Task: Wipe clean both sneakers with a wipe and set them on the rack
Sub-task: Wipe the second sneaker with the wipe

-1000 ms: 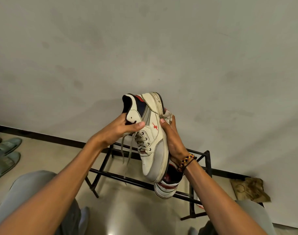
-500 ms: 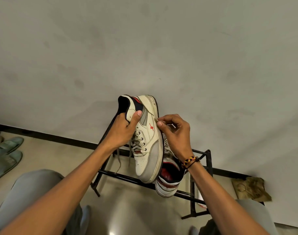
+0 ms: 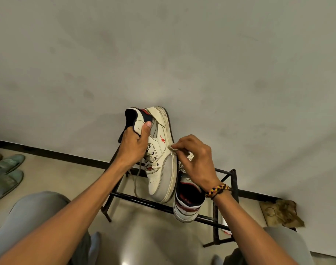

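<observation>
1. The second sneaker [image 3: 186, 205] sat on the rack [image 3: 234, 180], toe away.
2. The left hand [image 3: 133, 148] gripped the held sneaker [image 3: 161, 165] by its collar, heel up, sole rightward.
3. The right hand [image 3: 196, 161] pinched the wipe [image 3: 172, 148] against its midsole.
4. A red logo showed; no legible writing.

Dim, soft light (floor [image 3: 125, 251] glare), edges warped.

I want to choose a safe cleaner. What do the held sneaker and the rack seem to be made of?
Held sneaker: smooth, off-white upper with stitched panels, probably leather or imitation leather; the grey toe band looks matte, maybe suede; the sole rim looks like yellowed rubber. Rack: thin black bars with a tube end, probably painted metal.
</observation>
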